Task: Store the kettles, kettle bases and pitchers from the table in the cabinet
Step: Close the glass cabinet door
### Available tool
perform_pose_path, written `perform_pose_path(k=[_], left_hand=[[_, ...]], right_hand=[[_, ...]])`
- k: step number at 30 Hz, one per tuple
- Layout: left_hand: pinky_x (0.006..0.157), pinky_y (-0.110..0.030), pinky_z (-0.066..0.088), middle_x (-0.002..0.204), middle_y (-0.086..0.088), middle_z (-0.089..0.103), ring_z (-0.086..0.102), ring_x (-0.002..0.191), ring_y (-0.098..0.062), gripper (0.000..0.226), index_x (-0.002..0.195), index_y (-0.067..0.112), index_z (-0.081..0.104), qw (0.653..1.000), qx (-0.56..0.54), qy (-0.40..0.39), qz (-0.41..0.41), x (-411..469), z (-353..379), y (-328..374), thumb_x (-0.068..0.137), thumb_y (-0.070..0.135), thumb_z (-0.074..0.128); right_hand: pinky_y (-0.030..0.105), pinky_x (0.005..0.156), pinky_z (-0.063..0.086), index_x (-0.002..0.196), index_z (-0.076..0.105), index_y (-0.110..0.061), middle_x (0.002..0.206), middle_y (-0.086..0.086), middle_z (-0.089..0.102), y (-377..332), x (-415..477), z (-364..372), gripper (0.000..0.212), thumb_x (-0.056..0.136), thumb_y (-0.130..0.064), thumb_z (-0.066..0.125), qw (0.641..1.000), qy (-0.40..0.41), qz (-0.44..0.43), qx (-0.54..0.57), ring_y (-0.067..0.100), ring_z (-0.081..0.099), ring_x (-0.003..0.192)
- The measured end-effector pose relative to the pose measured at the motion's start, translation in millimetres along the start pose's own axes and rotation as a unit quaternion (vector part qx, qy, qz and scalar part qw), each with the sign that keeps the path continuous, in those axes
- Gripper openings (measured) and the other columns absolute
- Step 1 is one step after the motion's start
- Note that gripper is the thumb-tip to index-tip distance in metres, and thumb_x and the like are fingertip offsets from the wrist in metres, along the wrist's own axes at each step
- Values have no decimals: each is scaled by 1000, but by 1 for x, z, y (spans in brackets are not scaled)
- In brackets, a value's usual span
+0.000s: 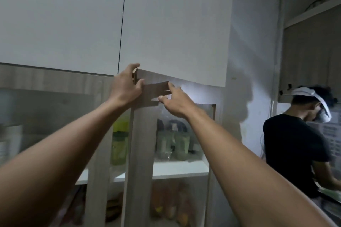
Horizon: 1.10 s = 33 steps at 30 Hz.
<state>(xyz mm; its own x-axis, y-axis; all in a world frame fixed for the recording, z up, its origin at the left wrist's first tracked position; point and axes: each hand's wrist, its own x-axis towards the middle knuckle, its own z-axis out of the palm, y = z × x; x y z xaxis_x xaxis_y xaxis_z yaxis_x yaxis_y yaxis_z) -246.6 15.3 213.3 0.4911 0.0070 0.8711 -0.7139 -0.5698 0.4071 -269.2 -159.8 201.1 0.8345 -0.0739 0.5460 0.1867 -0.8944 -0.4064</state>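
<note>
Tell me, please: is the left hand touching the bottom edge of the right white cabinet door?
Touching. The head view shows the left hand with its fingers curled around the lower corner of the white cabinet door.

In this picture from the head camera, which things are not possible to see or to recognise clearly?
- Inside of the upper cabinet: hidden behind the right white door, only slightly ajar.
- Left hand and right hand fingertips: hidden behind the door's lower edge.
- Kettles, bases, pitchers, table: outside the frame.
- Packets on the lower shelf: blurred behind glass.
</note>
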Motion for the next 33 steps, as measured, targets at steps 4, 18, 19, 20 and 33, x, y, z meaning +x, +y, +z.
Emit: perform_pose_path(k=[4, 18, 19, 20, 33], left_hand=[[96, -47, 43, 140, -19, 54, 53, 122, -40, 63, 152, 16, 36, 994, 89, 46, 30, 8, 24, -30, 94, 12, 62], [120, -54, -1, 162, -24, -9, -11, 149, -42, 71, 157, 6, 10, 942, 334, 35, 11, 41, 151, -146, 93, -6, 40], [121, -54, 1, 162, -24, -9, -12, 149, -41, 75, 157, 6, 8, 945, 326, 26, 13, 43, 156, -154, 91, -8, 40], [121, -53, 2, 162, -23, -9, -12, 149, -41, 77, 157, 7, 8, 948, 318, 15, 13, 43, 158, -158, 89, -9, 41], [121, -49, 12, 164, -14, -10, -12, 150, -30, 64, 158, 15, 12, 974, 222, -40, -31, 62, 196, -202, 103, 37, 37]], right_hand=[[54, 123, 19, 161, -3, -33, 169, 14, -1, 16, 35, 24, 80, 100, -49, 47, 1000, 0, -12, -18, 35, 9, 155], [61, 121, -2, 158, -11, -41, 165, 12, -24, 93, 134, 81, 82, 102, -41, 49, 996, -17, -25, -90, 33, -17, 153], [61, 121, -3, 158, -12, -41, 164, 12, -26, 96, 141, 87, 83, 102, -41, 49, 995, -15, -29, -89, 33, -19, 153], [62, 121, -4, 158, -12, -41, 164, 11, -27, 97, 145, 92, 83, 102, -41, 49, 995, -11, -31, -89, 33, -21, 152], [60, 122, -2, 160, -5, -33, 165, 10, -23, 127, 195, 134, 78, 103, -39, 46, 990, 37, -74, -112, 34, -22, 151]])
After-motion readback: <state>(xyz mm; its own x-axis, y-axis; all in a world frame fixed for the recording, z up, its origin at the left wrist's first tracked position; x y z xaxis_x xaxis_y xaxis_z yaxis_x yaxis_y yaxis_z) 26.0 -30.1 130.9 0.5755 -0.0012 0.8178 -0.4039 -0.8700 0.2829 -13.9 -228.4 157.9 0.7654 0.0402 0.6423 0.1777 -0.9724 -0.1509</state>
